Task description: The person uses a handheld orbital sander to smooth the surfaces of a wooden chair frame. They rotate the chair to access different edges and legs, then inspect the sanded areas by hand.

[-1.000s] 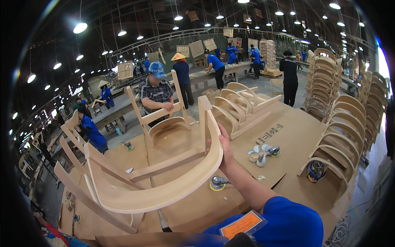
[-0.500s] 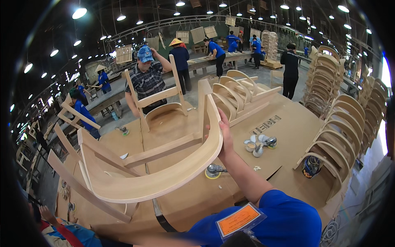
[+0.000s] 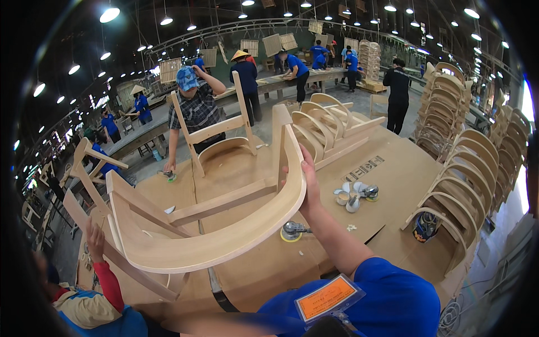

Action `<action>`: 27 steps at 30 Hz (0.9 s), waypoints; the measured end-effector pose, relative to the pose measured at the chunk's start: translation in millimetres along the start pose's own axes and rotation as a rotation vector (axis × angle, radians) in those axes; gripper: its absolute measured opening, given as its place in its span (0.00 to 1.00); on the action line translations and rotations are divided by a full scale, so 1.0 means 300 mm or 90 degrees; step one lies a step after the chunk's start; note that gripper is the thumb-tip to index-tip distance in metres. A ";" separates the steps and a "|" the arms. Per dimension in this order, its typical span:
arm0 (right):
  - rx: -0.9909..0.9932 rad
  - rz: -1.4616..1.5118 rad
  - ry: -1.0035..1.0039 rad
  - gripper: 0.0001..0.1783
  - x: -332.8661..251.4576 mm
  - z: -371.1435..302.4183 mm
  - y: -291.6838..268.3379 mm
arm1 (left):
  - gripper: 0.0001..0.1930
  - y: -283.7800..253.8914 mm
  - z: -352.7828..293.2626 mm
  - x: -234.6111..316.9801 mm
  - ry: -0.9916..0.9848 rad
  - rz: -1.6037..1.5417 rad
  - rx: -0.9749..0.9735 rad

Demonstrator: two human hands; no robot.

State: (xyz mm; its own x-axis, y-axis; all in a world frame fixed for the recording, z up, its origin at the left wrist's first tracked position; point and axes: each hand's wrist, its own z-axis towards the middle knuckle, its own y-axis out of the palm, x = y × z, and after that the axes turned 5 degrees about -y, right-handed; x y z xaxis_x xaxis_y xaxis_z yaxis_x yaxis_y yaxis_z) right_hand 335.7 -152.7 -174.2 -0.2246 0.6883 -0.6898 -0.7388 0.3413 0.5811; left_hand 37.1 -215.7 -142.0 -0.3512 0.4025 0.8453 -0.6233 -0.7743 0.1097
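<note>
A pale wooden chair frame (image 3: pixel 224 250) with a broad curved backrest is tilted up over the worktable in front of me. My right hand (image 3: pixel 307 182) grips its right side, where the curved rail meets a leg, thumb and fingers around the wood. Some of those fingers are hidden behind the rail. Of my left arm only a blurred forearm (image 3: pixel 224 324) shows at the lower edge; my left hand is out of sight. Beneath the curved rail, an orbital sander (image 3: pixel 292 231) with a yellow-green pad lies on the table.
Cardboard (image 3: pixel 264 281) covers the table. A second sander (image 3: pixel 370 194) lies beside round white discs (image 3: pixel 349 199). Curved frames (image 3: pixel 320 126) and stacked chair parts (image 3: pixel 457 185) stand at right. A person in a cap (image 3: pixel 193 112) works opposite; a red-sleeved person (image 3: pixel 106 281) is close at left.
The chair frame stays nearly still in my right hand. The person opposite has lowered one hand onto a sander. The red-sleeved person at left has raised a hand to a wooden leg.
</note>
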 end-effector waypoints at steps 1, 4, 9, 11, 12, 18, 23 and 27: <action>0.000 -0.003 -0.003 0.35 0.000 0.001 0.000 | 0.58 -0.008 0.002 0.019 -0.016 0.018 -0.013; 0.000 -0.009 -0.004 0.35 -0.001 0.003 -0.001 | 0.50 -0.038 0.003 0.072 -0.050 0.147 -0.075; 0.010 -0.020 0.001 0.35 0.003 0.005 -0.003 | 0.45 -0.060 0.010 0.032 0.115 0.107 -0.088; 0.013 -0.023 -0.004 0.35 0.007 0.007 -0.005 | 0.47 -0.052 0.012 -0.004 0.137 0.096 -0.094; 0.007 -0.023 -0.006 0.35 0.008 0.009 -0.005 | 0.49 -0.050 0.012 -0.020 0.129 0.090 -0.109; 0.000 0.000 -0.007 0.35 0.009 0.018 0.001 | 0.50 -0.029 -0.025 -0.006 0.051 0.126 -0.063; -0.005 0.009 -0.011 0.34 0.029 0.029 -0.025 | 0.37 -0.048 -0.007 0.042 0.080 0.104 -0.066; 0.009 0.000 -0.027 0.31 0.077 0.062 -0.067 | 0.33 -0.070 0.053 0.037 0.100 0.053 -0.109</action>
State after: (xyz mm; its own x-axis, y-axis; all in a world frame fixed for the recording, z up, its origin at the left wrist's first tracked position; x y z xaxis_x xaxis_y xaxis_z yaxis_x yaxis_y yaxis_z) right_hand 357.2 -131.7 -193.8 -0.1974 0.7150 -0.6706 -0.7300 0.3493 0.5874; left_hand 57.3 -202.8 -126.7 -0.5026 0.4220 0.7545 -0.6923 -0.7192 -0.0590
